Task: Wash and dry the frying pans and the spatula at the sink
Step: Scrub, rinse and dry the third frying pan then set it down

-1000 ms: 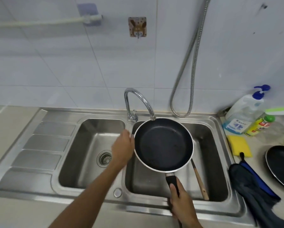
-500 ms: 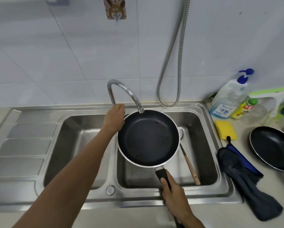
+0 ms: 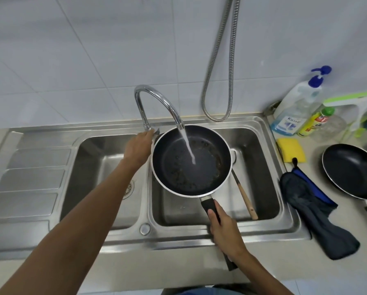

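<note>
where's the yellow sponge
Head view, right side: the yellow sponge lies on the counter beside the sink, between the pump bottle and the dark cloth.

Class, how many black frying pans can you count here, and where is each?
2. The held black frying pan is over the right sink basin under running water; the second black frying pan lies on the right counter. The frame edge may hide more.
</note>
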{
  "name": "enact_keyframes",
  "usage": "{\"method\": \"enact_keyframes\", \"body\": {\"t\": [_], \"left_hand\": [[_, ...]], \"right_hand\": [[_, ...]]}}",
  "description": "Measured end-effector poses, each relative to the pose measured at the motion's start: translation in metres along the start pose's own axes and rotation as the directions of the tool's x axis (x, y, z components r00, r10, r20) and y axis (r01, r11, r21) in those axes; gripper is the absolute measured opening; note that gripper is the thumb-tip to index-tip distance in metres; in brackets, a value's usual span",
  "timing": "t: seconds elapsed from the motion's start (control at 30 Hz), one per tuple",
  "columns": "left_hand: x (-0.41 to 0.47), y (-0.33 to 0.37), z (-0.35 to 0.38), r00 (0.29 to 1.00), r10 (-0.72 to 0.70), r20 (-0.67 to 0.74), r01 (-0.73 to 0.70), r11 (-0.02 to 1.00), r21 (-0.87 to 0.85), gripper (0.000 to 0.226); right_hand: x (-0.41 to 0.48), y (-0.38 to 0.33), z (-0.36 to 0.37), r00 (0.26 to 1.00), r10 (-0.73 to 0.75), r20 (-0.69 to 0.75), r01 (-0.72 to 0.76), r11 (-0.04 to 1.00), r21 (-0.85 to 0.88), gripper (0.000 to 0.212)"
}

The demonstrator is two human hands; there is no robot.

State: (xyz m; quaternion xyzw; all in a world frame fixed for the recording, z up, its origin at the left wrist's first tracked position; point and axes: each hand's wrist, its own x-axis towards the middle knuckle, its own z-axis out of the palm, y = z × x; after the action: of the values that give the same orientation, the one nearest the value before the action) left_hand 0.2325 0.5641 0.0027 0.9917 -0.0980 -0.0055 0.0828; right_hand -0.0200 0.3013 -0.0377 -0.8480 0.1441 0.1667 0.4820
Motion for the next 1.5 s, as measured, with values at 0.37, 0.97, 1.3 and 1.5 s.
{"method": "enact_keyframes", "body": {"t": [0.37,0.97,1.3,1.5], "left_hand": [[0.027,-0.005,-0.031,0.985,0.170,0.020,-0.171,0.979,0.110,0.021],[0.024,0.037,-0.017,0.935,-0.307,-0.177,0.204,0.875,-0.439,0.018],[-0.182,0.147,0.024,0.765,-0.611,0.205,0.512,0.384,-0.768,0.025],[-0.206,0.199,0.066,0.635,-0.334,0.697,0.753,0.066,-0.655,0.060]], "right_hand": [[0.001,0.000,-0.005,0.999,0.040,0.022,-0.040,0.999,-0.032,0.060],[-0.011,0.004,-0.025,0.999,0.051,0.015,-0.049,0.994,-0.097,0.053],[-0.016,0.004,-0.008,0.999,0.035,-0.006,-0.035,0.997,-0.064,0.048],[-0.028,0.004,0.009,0.998,0.060,-0.011,-0.058,0.993,0.105,0.023]]}}
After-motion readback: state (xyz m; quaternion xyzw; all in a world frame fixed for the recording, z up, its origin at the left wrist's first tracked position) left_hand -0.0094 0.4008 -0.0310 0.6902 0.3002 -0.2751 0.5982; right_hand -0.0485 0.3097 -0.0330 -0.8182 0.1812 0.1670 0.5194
